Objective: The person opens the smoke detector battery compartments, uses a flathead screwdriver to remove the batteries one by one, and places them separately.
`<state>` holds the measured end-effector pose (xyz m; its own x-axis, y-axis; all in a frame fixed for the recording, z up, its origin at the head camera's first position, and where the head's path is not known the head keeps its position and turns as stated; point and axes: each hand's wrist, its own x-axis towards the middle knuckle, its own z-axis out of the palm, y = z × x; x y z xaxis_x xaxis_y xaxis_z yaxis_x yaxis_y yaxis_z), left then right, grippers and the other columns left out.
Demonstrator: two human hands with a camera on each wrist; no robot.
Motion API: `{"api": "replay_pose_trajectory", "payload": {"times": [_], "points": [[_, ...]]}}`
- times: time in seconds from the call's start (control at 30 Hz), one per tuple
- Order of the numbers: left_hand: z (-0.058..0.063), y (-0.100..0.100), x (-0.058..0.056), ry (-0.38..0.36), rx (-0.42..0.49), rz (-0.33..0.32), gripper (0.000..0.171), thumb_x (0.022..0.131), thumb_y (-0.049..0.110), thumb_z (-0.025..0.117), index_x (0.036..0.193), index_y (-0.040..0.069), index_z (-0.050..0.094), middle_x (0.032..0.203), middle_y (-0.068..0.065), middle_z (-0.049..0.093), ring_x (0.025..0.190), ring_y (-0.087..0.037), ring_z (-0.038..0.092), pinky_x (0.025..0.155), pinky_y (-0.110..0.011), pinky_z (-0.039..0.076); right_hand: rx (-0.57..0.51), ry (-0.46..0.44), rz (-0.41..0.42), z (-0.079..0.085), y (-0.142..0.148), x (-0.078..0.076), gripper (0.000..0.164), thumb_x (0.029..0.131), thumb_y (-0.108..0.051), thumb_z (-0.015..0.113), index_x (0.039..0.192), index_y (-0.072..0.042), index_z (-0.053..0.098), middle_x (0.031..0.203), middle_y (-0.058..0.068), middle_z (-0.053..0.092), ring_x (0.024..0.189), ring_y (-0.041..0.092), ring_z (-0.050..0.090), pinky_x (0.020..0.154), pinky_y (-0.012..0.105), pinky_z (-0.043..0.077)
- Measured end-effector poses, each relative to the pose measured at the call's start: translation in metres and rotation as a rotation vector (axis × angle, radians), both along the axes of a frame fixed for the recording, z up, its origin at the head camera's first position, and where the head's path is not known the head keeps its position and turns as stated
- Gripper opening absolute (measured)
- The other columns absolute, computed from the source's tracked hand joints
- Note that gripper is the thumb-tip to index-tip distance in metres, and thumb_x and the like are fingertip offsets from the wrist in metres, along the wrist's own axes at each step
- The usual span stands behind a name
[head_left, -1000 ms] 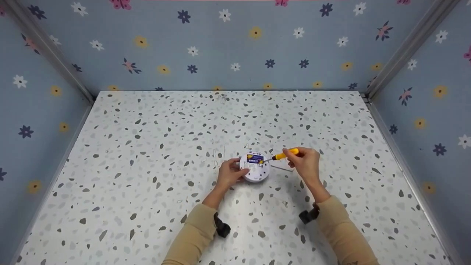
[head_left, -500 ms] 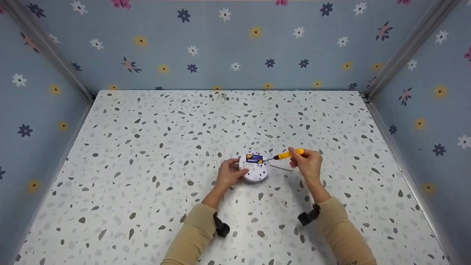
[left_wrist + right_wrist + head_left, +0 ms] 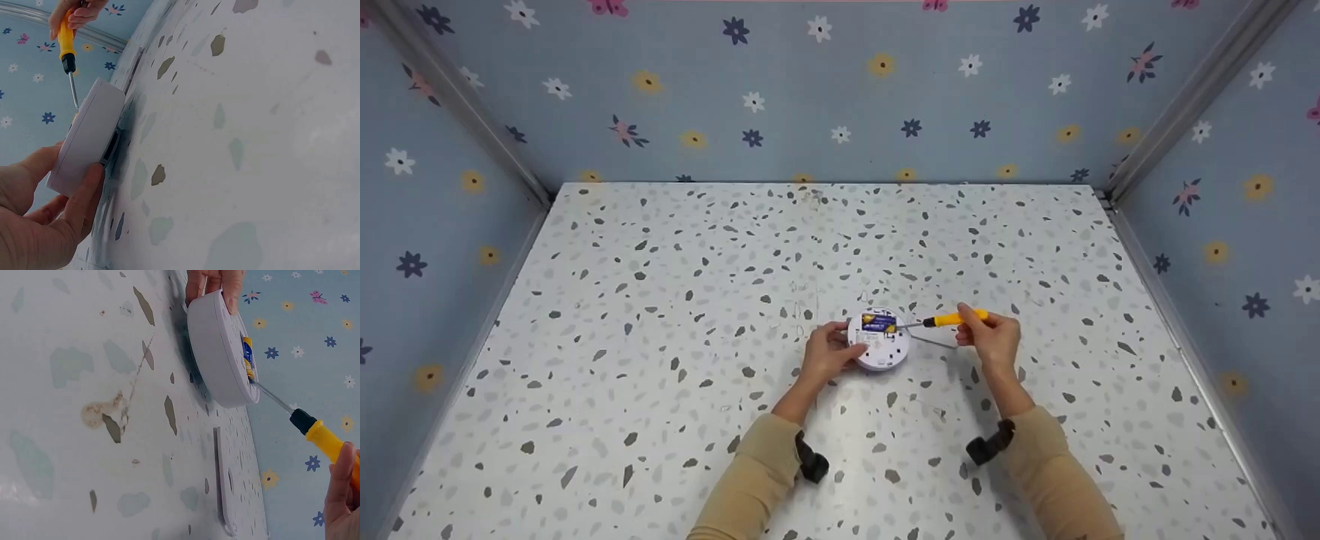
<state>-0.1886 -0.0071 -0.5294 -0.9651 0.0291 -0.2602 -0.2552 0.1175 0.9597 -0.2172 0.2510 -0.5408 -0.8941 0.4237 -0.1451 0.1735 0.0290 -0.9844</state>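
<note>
A round white device (image 3: 877, 352), which looks like a smoke detector, is held just above the tabletop by my left hand (image 3: 826, 354). The thumb lies on its upper face and the fingers reach beneath, as the left wrist view shows. Blue-and-yellow batteries (image 3: 247, 354) sit in a recess of that face. My right hand (image 3: 994, 342) grips a screwdriver (image 3: 956, 319) by its yellow handle. Its metal shaft slants down to the left, and the tip meets the end of the batteries. Whether the tip is under a battery, I cannot tell.
A thin flat white piece (image 3: 224, 484) lies on the speckled tabletop (image 3: 660, 420), just right of the device. Blue flowered panels (image 3: 840, 90) rise at the back and both sides. Each wrist bears a black camera (image 3: 813, 459).
My right hand has shifted slightly to the right, and the screwdriver handle has swung lower and flatter, its tip staying at the batteries. The left hand and the device have barely moved.
</note>
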Motion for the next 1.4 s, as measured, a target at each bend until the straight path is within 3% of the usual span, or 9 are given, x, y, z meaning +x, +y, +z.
{"api": "replay_pose_trajectory", "payload": {"times": [0.17, 0.27, 0.33, 0.53, 0.6, 0.93, 1.2, 1.4], "points": [[0.0, 0.0, 0.0, 0.004, 0.007, -0.001, 0.047, 0.072, 0.002, 0.071, 0.114, -0.005, 0.052, 0.089, -0.014, 0.056, 0.075, -0.019, 0.057, 0.062, -0.03, 0.054, -0.013, -0.018, -0.073, -0.031, 0.008, -0.009, 0.055, 0.063, -0.047, 0.073, 0.088, 0.001, 0.066, 0.065, 0.012, 0.061, 0.049, 0.017, 0.059, 0.045, 0.021, 0.05], [0.0, 0.0, -0.001, -0.005, 0.006, 0.005, 0.047, 0.072, 0.003, 0.071, 0.114, -0.004, 0.053, 0.089, -0.014, 0.055, 0.076, -0.019, 0.056, 0.063, -0.03, 0.054, -0.002, -0.036, -0.095, -0.036, 0.007, -0.009, 0.058, 0.062, -0.051, 0.072, 0.088, 0.0, 0.065, 0.066, 0.011, 0.061, 0.05, 0.016, 0.058, 0.047, 0.021, 0.05], [0.0, -0.001, -0.001, -0.01, 0.003, 0.009, 0.047, 0.072, 0.003, 0.072, 0.114, -0.004, 0.053, 0.09, -0.014, 0.056, 0.076, -0.02, 0.057, 0.063, -0.029, 0.054, -0.03, -0.046, -0.094, -0.03, 0.005, -0.005, 0.057, 0.063, -0.049, 0.072, 0.088, 0.001, 0.065, 0.065, 0.01, 0.061, 0.049, 0.016, 0.058, 0.046, 0.02, 0.05], [0.0, -0.001, 0.0, -0.025, 0.017, 0.007, 0.048, 0.072, 0.002, 0.071, 0.115, -0.004, 0.052, 0.091, -0.014, 0.057, 0.078, -0.021, 0.058, 0.064, -0.029, 0.053, -0.101, -0.177, -0.098, 0.022, -0.013, 0.017, 0.048, 0.072, -0.038, 0.071, 0.093, 0.004, 0.062, 0.063, 0.005, 0.06, 0.05, 0.011, 0.057, 0.052, 0.021, 0.052], [0.0, -0.001, -0.001, -0.031, 0.018, 0.008, 0.048, 0.071, 0.002, 0.071, 0.115, -0.003, 0.052, 0.09, -0.013, 0.057, 0.078, -0.021, 0.058, 0.064, -0.029, 0.053, -0.124, -0.217, -0.102, 0.031, -0.016, 0.021, 0.044, 0.074, -0.036, 0.069, 0.094, 0.003, 0.061, 0.062, 0.004, 0.06, 0.049, 0.01, 0.056, 0.052, 0.019, 0.051], [-0.004, -0.002, 0.0, -0.03, 0.017, 0.025, 0.047, 0.071, 0.003, 0.072, 0.114, -0.002, 0.053, 0.092, -0.013, 0.059, 0.081, -0.021, 0.057, 0.065, -0.028, 0.053, -0.22, -0.34, -0.116, 0.029, -0.016, 0.02, 0.044, 0.076, -0.035, 0.068, 0.099, 0.0, 0.057, 0.065, 0.003, 0.059, 0.053, 0.01, 0.056, 0.057, 0.02, 0.052], [-0.004, -0.002, 0.001, -0.053, 0.052, 0.02, 0.048, 0.073, 0.005, 0.071, 0.116, -0.002, 0.051, 0.094, -0.013, 0.059, 0.081, -0.02, 0.057, 0.064, -0.029, 0.053, -0.251, -0.31, -0.133, 0.026, -0.015, 0.022, 0.039, 0.075, -0.032, 0.069, 0.093, 0.001, 0.06, 0.062, 0.003, 0.06, 0.051, 0.01, 0.057, 0.056, 0.021, 0.052], [-0.005, -0.001, 0.0, -0.059, 0.05, 0.027, 0.048, 0.072, 0.005, 0.071, 0.116, -0.002, 0.051, 0.095, -0.013, 0.059, 0.081, -0.021, 0.057, 0.064, -0.029, 0.053, -0.246, -0.337, -0.134, 0.028, -0.013, 0.024, 0.044, 0.075, -0.037, 0.068, 0.099, -0.001, 0.059, 0.065, 0.003, 0.06, 0.053, 0.01, 0.057, 0.058, 0.019, 0.051]]}}
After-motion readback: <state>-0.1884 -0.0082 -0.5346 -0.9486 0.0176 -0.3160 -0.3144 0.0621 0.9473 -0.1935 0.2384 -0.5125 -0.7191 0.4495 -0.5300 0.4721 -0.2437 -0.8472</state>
